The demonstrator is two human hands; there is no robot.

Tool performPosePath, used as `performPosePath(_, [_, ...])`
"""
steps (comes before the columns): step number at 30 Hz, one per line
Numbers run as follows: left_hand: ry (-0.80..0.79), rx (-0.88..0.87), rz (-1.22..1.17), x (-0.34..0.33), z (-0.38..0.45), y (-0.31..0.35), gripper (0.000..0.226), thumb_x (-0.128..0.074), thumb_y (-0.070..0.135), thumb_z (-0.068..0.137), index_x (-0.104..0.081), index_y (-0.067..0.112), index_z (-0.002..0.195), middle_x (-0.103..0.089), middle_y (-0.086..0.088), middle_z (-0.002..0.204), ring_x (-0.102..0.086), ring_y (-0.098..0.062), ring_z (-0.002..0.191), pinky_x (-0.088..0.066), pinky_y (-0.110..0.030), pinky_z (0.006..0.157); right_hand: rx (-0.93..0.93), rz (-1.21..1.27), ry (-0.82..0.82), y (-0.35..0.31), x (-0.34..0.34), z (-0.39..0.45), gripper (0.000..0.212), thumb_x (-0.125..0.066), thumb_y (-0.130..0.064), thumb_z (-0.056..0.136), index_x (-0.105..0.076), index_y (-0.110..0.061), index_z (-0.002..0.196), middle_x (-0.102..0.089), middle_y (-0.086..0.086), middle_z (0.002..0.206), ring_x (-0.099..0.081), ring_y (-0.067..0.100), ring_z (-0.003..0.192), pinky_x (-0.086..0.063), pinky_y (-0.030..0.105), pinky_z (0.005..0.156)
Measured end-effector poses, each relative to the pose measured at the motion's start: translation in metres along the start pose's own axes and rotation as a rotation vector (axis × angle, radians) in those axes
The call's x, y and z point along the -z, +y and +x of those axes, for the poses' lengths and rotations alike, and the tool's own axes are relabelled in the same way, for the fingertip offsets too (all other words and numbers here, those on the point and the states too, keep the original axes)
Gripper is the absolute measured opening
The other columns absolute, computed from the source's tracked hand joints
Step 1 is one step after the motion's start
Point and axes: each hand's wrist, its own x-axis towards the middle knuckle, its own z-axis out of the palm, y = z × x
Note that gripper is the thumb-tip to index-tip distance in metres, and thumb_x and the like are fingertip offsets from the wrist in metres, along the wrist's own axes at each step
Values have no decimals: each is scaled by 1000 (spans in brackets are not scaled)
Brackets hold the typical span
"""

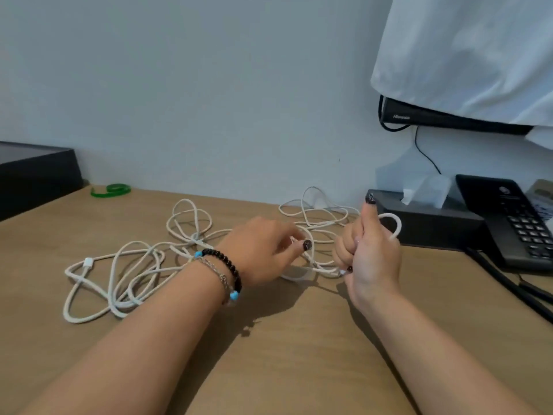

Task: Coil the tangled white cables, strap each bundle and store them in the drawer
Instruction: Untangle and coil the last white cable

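Observation:
Tangled white cables (125,271) sprawl in loose loops across the wooden desk (269,354), from the left side to the back wall. My right hand (371,250) grips one cable in its curled fingers, thumb pointing up, and a small white loop (394,226) sticks out past the hand. My left hand (263,250), with bead bracelets at the wrist, is palm down over the middle of the tangle and pinches a cable strand between thumb and fingers. A green strap (111,190) lies at the back left of the desk. No drawer is in view.
A dark tissue box (428,220) and a black desk phone (514,223) stand at the right, with black cords (508,289) running along the desk edge. A black box (36,172) sits at the far left. A cloth-covered monitor (466,70) hangs above right.

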Motion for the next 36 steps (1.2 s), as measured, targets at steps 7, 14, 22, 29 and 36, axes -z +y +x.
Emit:
performPosePath(7, [-125, -148, -45, -18, 1, -6, 15, -44, 27, 100, -55, 25, 89, -55, 9, 80, -49, -11, 73, -41, -29, 67, 272, -91, -89, -63, 2, 34, 60, -41, -38, 103, -32, -21, 46, -21, -5, 42, -17, 10, 34, -12, 21, 43])
performPosePath(14, [119, 112, -293, 1, 5, -42, 30, -47, 30, 101, -63, 24, 76, -44, 9, 57, -40, -2, 47, -32, -16, 49, 348, -799, -269, -24, 37, 24, 49, -51, -40, 97, -48, -4, 65, -36, -8, 52, -31, 5, 47, -26, 19, 49])
performPosePath(22, [216, 28, -610, -17, 6, -24, 28, -45, 24, 102, -63, 20, 81, -50, 12, 51, -43, -6, 44, -40, -21, 47, 266, -1284, -446, -14, 28, 14, 48, -49, -63, 81, -73, -28, 105, -65, -1, 67, -56, 17, 59, -48, 37, 57])
performPosePath(29, [366, -59, -613, -19, 4, -15, 26, -46, 24, 102, -62, 17, 82, -51, 11, 51, -42, -4, 42, -37, -17, 44, 305, -1382, -451, -11, 19, 16, 39, -56, -48, 93, -51, -18, 68, -51, -3, 71, -46, 12, 63, -30, 27, 53])
performPosePath(36, [408, -76, -641, -16, 4, -20, 23, -54, 28, 98, -63, 16, 80, -44, 11, 47, -38, -8, 43, -33, -24, 44, 437, -1004, -467, -12, 18, 13, 42, -48, -39, 96, -44, -25, 57, -45, -11, 53, -43, 9, 53, -30, 20, 50])
